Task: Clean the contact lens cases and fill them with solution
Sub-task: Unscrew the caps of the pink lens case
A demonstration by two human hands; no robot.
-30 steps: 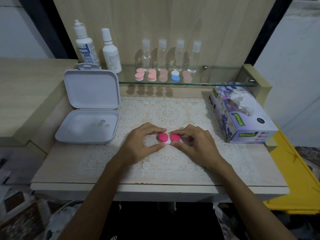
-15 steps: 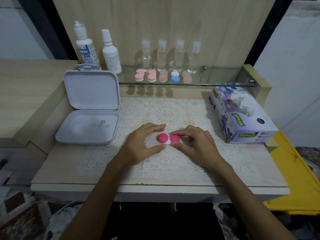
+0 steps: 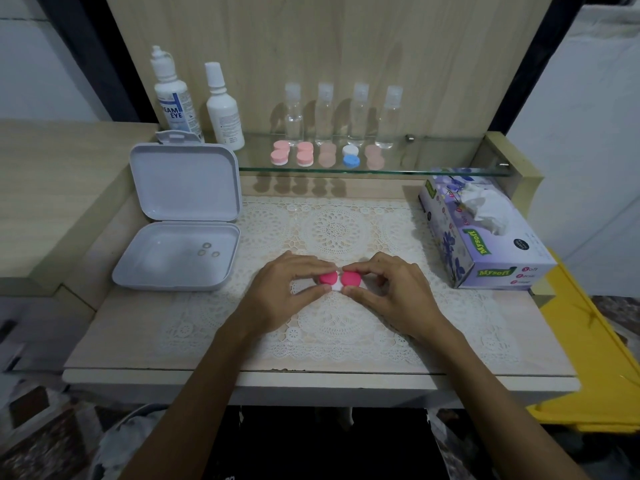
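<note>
- The case (image 3: 340, 280), a white twin-well body with two pink caps, lies on the lace mat (image 3: 332, 306) at the middle of the table (image 3: 104, 334), between both hands.
- The left hand (image 3: 277, 296) pinches the left cap (image 3: 328, 278) between thumb and forefinger; the other fingers curl loosely above the mat.
- The right hand (image 3: 398, 292) pinches the right cap (image 3: 351, 279) in the same way, thumb near the person and forefinger on the far rim.
- The case's long axis runs left to right across the table, and the caps face up. That probably suits the grip: each hand gets its own cap, and the wells stay level once opened.
- Both caps look seated, so the step in hand appears to be unscrewing them; cleaning and filling seem not yet begun on this case.
- Holding both caps at once likely lets each hand brace the body against the other's twist.
- The open white box (image 3: 180, 237) lies left of the mat, its lid propped up at the back and three small rings lying in its base.
- The tissue box (image 3: 485, 237) lies at the right, a tissue pulled up, handy for wiping.
- On the glass shelf (image 3: 433, 171) behind stand two white bottles (image 3: 194, 102), presumably solution, four small clear bottles (image 3: 343, 112) and five more cases (image 3: 327, 157), well apart from the hands.
</note>
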